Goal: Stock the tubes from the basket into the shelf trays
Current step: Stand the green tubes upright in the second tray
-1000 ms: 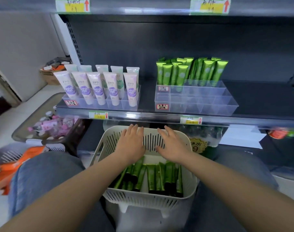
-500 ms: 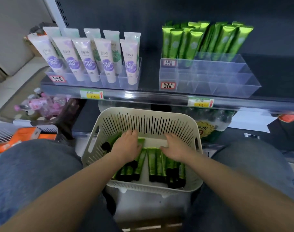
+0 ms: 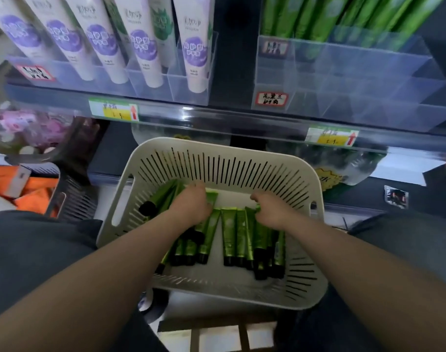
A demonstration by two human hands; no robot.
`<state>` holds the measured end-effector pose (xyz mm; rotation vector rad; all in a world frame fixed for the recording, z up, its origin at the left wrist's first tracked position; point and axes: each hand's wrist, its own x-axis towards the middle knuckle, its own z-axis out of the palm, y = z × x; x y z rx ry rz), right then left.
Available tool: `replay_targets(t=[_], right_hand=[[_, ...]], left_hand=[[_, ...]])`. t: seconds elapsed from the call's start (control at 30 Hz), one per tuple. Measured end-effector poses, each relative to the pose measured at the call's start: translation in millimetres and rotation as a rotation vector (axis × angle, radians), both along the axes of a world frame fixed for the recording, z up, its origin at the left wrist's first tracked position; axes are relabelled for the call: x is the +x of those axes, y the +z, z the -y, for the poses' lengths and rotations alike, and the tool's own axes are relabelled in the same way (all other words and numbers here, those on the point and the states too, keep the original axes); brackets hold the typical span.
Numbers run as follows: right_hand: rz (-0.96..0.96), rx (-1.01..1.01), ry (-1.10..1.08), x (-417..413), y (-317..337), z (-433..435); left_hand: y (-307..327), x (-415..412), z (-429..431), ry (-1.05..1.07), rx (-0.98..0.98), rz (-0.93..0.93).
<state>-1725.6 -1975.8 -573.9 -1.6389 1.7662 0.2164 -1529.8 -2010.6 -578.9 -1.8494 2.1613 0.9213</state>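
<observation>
Left hand (image 3: 191,207) and right hand (image 3: 272,212) drop from basket (image 3: 217,148) rim onto tubes (image 3: 228,232). Fingers (image 3: 200,190) curl, apparently gripping tubes; pickup begins.

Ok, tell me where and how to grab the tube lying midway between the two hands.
Pinch the tube across its wide upper body, near the flat crimped end, coming down from above. It lies flat on the basket floor, cap toward you; bare floor on its left gives a finger room, while another tube lies close on its right.
</observation>
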Motion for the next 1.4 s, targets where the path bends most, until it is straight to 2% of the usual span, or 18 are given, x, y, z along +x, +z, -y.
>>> replay_targets(t=[0.27, 0.53, 0.63, 0.83, 1.13, 1.4], right_hand=[[-0.05, 0.075, 0.047, -10, -30, 24], [-0.16, 0.152, 0.248, -6, -52, 38], [-0.158, 0.185, 0.262, -5, -54, 41], [-0.121, 0.164, 0.25, -6, -57, 43], [-0.115, 0.147, 0.276, -6, -56, 43], [-0.01, 0.14, 0.201, -3, -51, 38]], left_hand=[[-31, -14, 25, 0.078, 0.09, 0.029], [-62, -23, 36, 0.057, 0.11, 0.094], [-72, -24, 41, 0.029, 0.06, 0.115], [-85, -24, 45, 0.084, 0.041, 0.023], [-82, -21, 43, 0.115, 0.089, -0.039], [-69, -17, 41, 0.136, 0.168, -0.059]])
